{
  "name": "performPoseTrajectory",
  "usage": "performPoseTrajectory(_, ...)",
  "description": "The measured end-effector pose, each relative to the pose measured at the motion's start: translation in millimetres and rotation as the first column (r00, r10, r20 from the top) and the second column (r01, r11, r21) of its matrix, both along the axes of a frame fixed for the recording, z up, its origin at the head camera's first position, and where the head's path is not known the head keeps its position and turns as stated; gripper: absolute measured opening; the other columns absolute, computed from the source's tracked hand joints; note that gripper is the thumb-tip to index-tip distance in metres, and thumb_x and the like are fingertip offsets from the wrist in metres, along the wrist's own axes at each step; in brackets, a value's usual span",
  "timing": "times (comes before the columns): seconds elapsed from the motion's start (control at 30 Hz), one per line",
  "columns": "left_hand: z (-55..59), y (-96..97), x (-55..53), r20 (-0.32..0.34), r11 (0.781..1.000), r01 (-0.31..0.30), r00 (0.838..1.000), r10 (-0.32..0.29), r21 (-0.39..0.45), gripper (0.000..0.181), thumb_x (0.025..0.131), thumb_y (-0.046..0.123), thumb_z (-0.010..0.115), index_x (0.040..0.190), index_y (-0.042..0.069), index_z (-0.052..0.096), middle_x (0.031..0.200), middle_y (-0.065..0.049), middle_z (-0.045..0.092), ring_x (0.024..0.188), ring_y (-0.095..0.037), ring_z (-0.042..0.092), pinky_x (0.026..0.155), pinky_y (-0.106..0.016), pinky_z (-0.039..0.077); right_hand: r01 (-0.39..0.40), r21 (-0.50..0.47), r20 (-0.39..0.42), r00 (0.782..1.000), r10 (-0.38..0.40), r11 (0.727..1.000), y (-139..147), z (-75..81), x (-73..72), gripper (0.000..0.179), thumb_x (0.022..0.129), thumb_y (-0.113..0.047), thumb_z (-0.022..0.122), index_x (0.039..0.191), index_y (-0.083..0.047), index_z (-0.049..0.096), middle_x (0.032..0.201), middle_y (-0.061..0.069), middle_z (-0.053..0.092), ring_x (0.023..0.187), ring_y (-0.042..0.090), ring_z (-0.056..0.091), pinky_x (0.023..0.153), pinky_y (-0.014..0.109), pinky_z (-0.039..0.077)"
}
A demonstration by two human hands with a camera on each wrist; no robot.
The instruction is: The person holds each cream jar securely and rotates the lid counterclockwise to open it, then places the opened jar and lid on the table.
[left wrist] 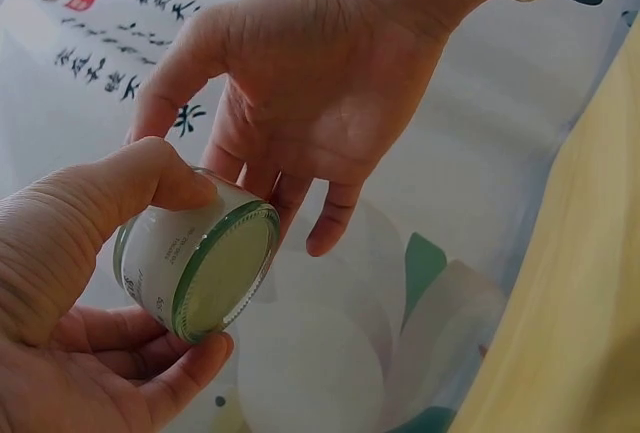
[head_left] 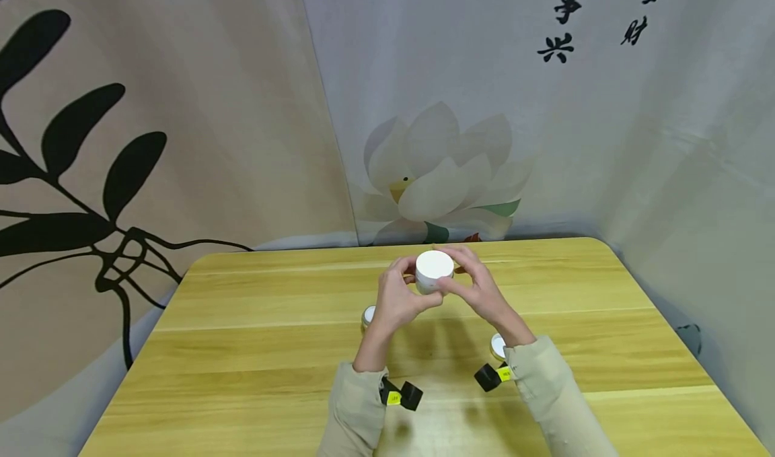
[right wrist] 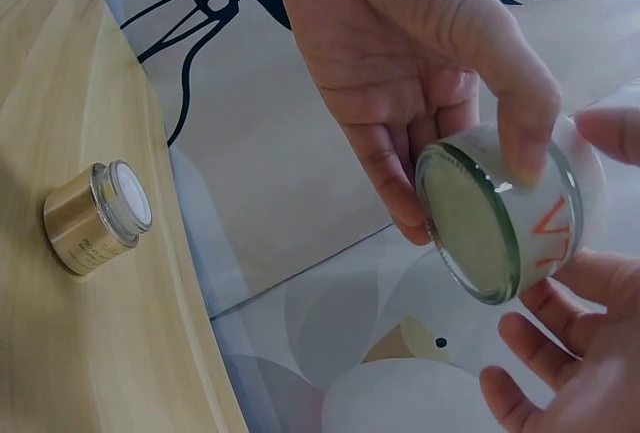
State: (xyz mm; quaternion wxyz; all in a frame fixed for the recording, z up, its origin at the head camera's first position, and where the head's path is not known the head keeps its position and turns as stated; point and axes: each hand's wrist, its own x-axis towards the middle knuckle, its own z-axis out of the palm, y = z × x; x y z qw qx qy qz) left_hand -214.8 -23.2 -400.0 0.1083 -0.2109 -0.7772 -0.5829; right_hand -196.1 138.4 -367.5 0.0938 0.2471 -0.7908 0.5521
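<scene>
A round white-labelled glass jar with a white lid [head_left: 434, 266] is held up above the table between both hands. My left hand [head_left: 399, 295] grips the glass body [left wrist: 160, 258], thumb on its side and fingers beneath. My right hand [head_left: 481, 295] holds the lid end, its thumb and fingers on opposite sides of the white lid [right wrist: 592, 188]. The jar's greenish glass base [right wrist: 465, 223] faces both wrist cameras. Part of an orange-red letter shows on the label.
A gold jar [right wrist: 90, 223] with a clear neck and white top stands on the wooden table [head_left: 254, 349]. Partly behind the right wrist lies a small round gold-edged piece [head_left: 498, 346] with a white face. A printed curtain [head_left: 242, 107] hangs behind the table.
</scene>
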Motion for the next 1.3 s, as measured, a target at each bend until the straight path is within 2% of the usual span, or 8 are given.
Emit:
performPoseTrajectory(0.2,1.0,0.5,-0.3,0.013,1.000,-0.009,1.000,0.009,-0.008,0.049,0.064,0.006,0.078,0.107,-0.007,0.060,0.100,-0.014,0.059,0.091,-0.025,0.057,0.078,-0.036,0.053,0.050,-0.056,0.058,0.997,-0.047,0.997,-3,-0.6,-0.5,0.047,0.078,0.002,0.065,0.120,0.009,0.046,0.118,0.024,0.048,0.108,0.034,0.040,0.086,0.048,0.032)
performPoseTrajectory(0.33,1.1,0.6,-0.4,0.013,1.000,-0.008,1.000,0.008,-0.009,0.050,0.063,0.006,0.078,0.107,-0.007,0.059,0.100,-0.014,0.059,0.090,-0.025,0.056,0.078,-0.035,0.053,0.078,-0.050,0.053,0.996,-0.076,0.996,-4,-0.5,-0.8,0.045,0.075,0.002,0.069,0.116,0.008,0.049,0.115,0.023,0.050,0.108,0.033,0.041,0.086,0.047,0.033)
performPoseTrajectory(0.43,1.0,0.6,-0.6,0.013,1.000,-0.006,1.000,0.006,-0.007,0.050,0.063,0.006,0.078,0.107,-0.007,0.059,0.099,-0.014,0.059,0.090,-0.025,0.056,0.078,-0.036,0.053,0.068,-0.046,0.040,0.997,-0.067,0.997,-1,-1.6,-1.5,0.044,0.076,0.004,0.069,0.117,0.007,0.052,0.118,0.023,0.049,0.109,0.031,0.041,0.086,0.047,0.034)
performPoseTrajectory(0.53,0.7,0.4,-1.1,0.015,1.000,-0.007,1.000,0.007,-0.007,0.049,0.064,0.007,0.077,0.108,-0.007,0.059,0.100,-0.013,0.059,0.090,-0.024,0.056,0.078,-0.036,0.052,0.040,-0.044,0.016,0.999,-0.040,0.998,5,-13.0,-9.2,0.044,0.078,0.001,0.069,0.120,0.002,0.056,0.122,0.017,0.049,0.111,0.022,0.041,0.086,0.044,0.034)
performPoseTrajectory(0.67,-0.1,0.1,-1.2,0.015,1.000,-0.012,1.000,0.012,-0.015,0.050,0.065,0.009,0.078,0.108,-0.007,0.060,0.100,-0.013,0.059,0.089,-0.022,0.056,0.077,-0.032,0.052,0.004,-0.026,-0.006,1.000,-0.004,1.000,7,-14.4,-10.4,0.044,0.082,-0.002,0.066,0.124,0.002,0.055,0.124,0.018,0.048,0.110,0.020,0.040,0.084,0.043,0.034)
performPoseTrajectory(0.77,0.1,0.0,-0.3,0.013,1.000,-0.013,1.000,0.014,-0.019,0.050,0.064,0.009,0.078,0.109,-0.007,0.060,0.099,-0.013,0.059,0.089,-0.022,0.056,0.077,-0.031,0.052,0.001,-0.020,0.012,1.000,-0.001,1.000,2,-2.3,-1.6,0.047,0.082,0.003,0.062,0.127,0.007,0.050,0.125,0.025,0.045,0.112,0.028,0.039,0.084,0.045,0.033)
performPoseTrajectory(1.03,1.4,0.3,1.9,0.018,1.000,-0.017,1.000,0.017,-0.016,0.049,0.063,0.006,0.078,0.107,-0.006,0.060,0.099,-0.013,0.059,0.090,-0.023,0.056,0.078,-0.035,0.053,0.055,-0.046,0.049,0.997,-0.053,0.997,-1,-0.3,-0.7,0.047,0.076,0.003,0.068,0.118,0.009,0.047,0.119,0.026,0.047,0.112,0.036,0.039,0.086,0.046,0.034)
performPoseTrajectory(1.3,-0.2,0.3,1.4,-0.001,1.000,-0.006,1.000,0.006,-0.010,0.049,0.064,0.008,0.078,0.108,-0.006,0.060,0.099,-0.013,0.059,0.089,-0.023,0.056,0.077,-0.038,0.053,0.011,-0.034,-0.019,1.000,-0.012,0.999,11,-28.1,-18.7,0.046,0.081,0.003,0.064,0.126,0.000,0.055,0.127,0.018,0.048,0.114,0.025,0.039,0.084,0.043,0.034)
